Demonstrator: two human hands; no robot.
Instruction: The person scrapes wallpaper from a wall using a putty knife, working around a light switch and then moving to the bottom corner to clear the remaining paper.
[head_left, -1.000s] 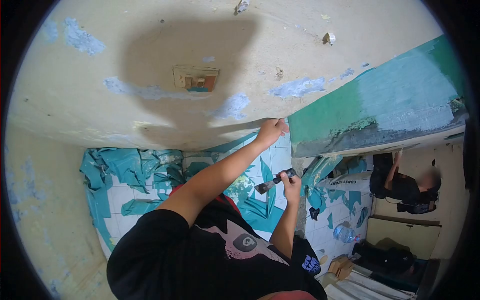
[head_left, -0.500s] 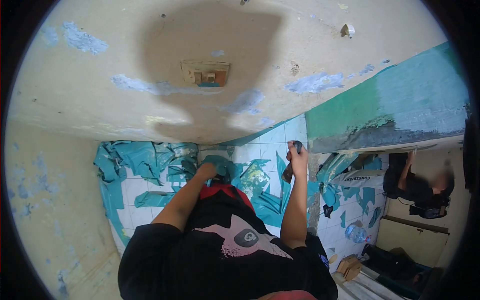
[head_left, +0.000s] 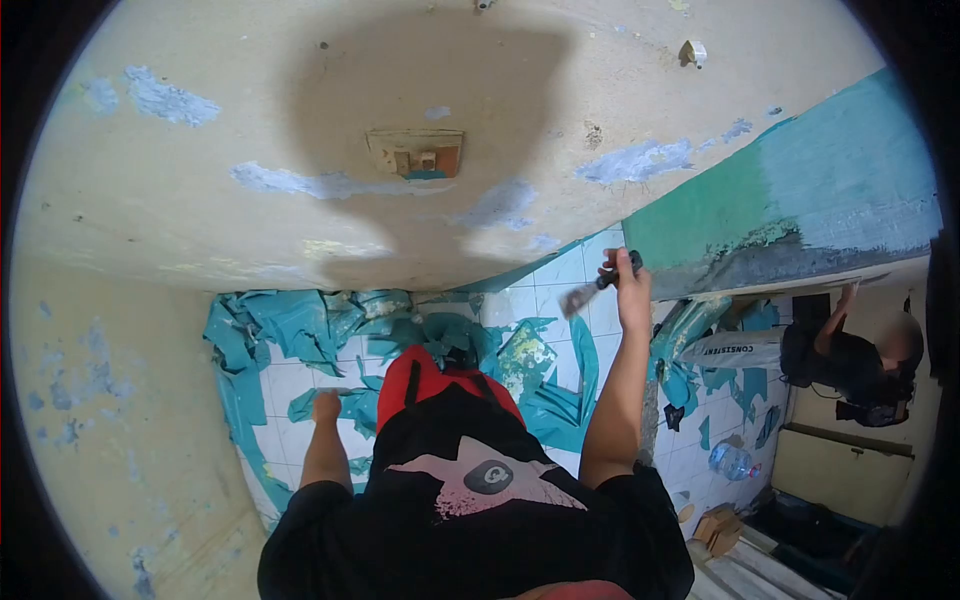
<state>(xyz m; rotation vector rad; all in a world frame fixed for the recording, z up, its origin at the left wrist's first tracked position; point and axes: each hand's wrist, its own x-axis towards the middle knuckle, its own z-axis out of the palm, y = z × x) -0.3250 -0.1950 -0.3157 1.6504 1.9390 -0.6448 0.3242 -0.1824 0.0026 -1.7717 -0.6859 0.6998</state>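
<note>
**Below the switch plate: stripping well advanced, green band outstanding**

1. Wall [head_left: 250, 210]. All around the switch plate [head_left: 417, 153] the cream face is bare. Only thin blue patches [head_left: 300, 182] remain, to the left and right of the plate. I judge this face largely done, with touch-up scraping left.

2. Green section [head_left: 800, 190]. Well to the right of the switch plate, the adjoining surface still carries its full green and teal coat, ragged along the lower edge. I judge this the main work left.

3. Floor tiles [head_left: 280, 385]. Below the switch plate, torn teal sheets [head_left: 290, 320] lie heaped and scattered over the white tiles, not cleared away.

4. Co-worker [head_left: 850, 360]. Far to the lower right of the plate, another person works with one arm raised. A water bottle [head_left: 733, 461] lies on the tiles near them.

5. Right hand [head_left: 628, 285]. Below and to the right of the plate, it is raised and clenched around the handle of the scraper [head_left: 592, 291]. The blade points left, close to the lower edge of the green section; contact cannot be confirmed.

6. Left hand [head_left: 326, 407]. Low and left of the plate, it hangs at the person's side, loosely curled, with nothing visible in it.
</note>
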